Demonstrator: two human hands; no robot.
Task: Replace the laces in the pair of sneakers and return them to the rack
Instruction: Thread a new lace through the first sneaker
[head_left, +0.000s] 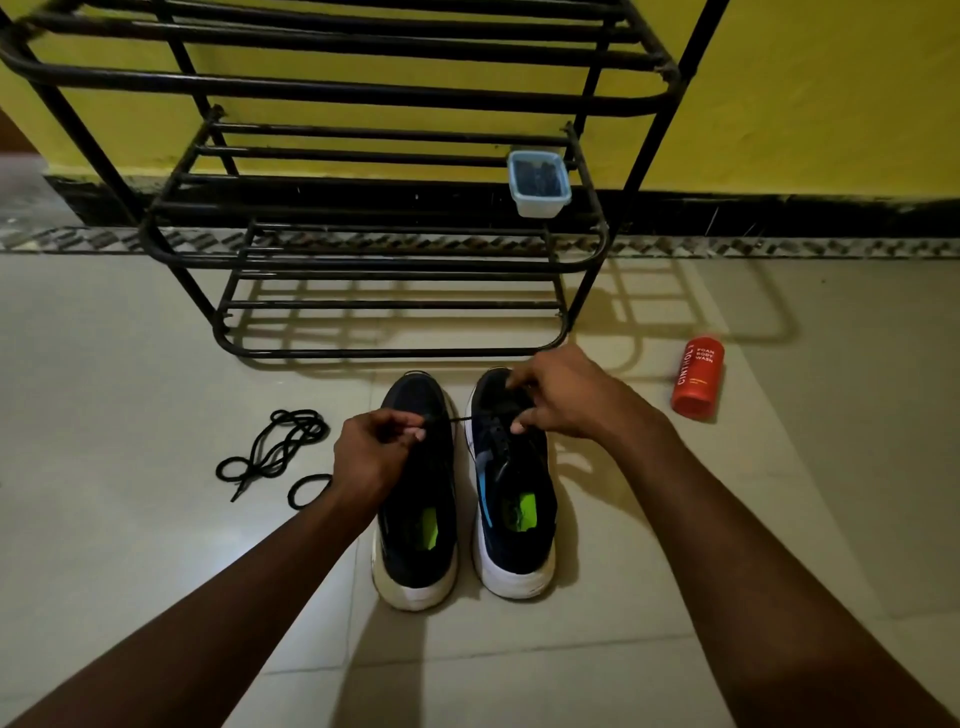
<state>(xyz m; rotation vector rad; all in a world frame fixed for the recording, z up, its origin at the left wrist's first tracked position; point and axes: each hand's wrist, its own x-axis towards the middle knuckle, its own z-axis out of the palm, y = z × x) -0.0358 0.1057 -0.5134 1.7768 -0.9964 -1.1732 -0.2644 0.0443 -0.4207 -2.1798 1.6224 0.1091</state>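
Both sneakers sit side by side on the floor (156, 338), just in front of the rack (395, 267), with their toes towards it. My left hand (371, 449) pinches the end of a black lace (460, 418) and holds it taut above the toe of the left sneaker (418, 519). My right hand (563, 395) is curled over the front of the right sneaker (514, 519), its fingertips pinching at the eyelets where that lace comes out. From here I cannot tell whether the lace is going in or coming out.

The main risk I see is the sideways pull. If my right hand eases off, the tension could drag or tip the right sneaker into its neighbour. A hard tug could also snag the lace tip in an eyelet or fray it, and a slip in my left pinch would let the end spring back.

The loose laces (275, 447) lie on the floor close to my left wrist, and they are black as well. I could easily pick up the wrong one or tangle the two together.

The bottle (697, 383) lies well off to the right and looks harmless. The small tub (537, 184) sits at the edge of a rack shelf, so a careless knock when the sneakers go back could send it off.
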